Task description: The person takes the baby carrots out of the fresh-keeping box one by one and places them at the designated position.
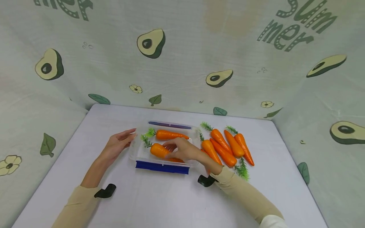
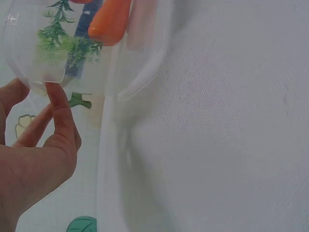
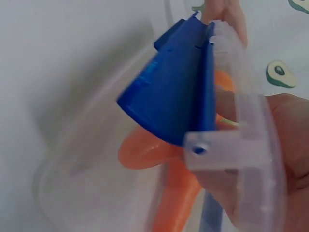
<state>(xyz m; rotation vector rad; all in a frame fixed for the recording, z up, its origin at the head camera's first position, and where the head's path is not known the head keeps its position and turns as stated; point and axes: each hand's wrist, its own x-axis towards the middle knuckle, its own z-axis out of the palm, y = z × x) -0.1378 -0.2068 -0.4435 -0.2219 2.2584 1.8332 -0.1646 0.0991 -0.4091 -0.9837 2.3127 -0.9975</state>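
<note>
A clear plastic food container (image 1: 132, 154) lies on the white table with its blue clip flap (image 1: 162, 167) folded out at the front. Inside, one orange toy carrot (image 1: 171, 135) with a green top lies along the far side. Nearer the front, my right hand (image 1: 183, 150) reaches over the rim and grips a second toy carrot (image 1: 158, 150), partly hidden under the fingers. My left hand (image 1: 116, 145) touches the container's left end with its fingertips. In the left wrist view, its extended fingers (image 2: 59, 108) meet the clear rim (image 2: 53, 79).
Right of the container, several toy carrots (image 1: 234, 144) lie in a loose pile, their green tops (image 1: 241, 169) pointing different ways. Avocado-print cloth (image 1: 182, 95) hangs behind the table and at both sides. A dark blue flap (image 1: 169, 125) runs along the container's far side.
</note>
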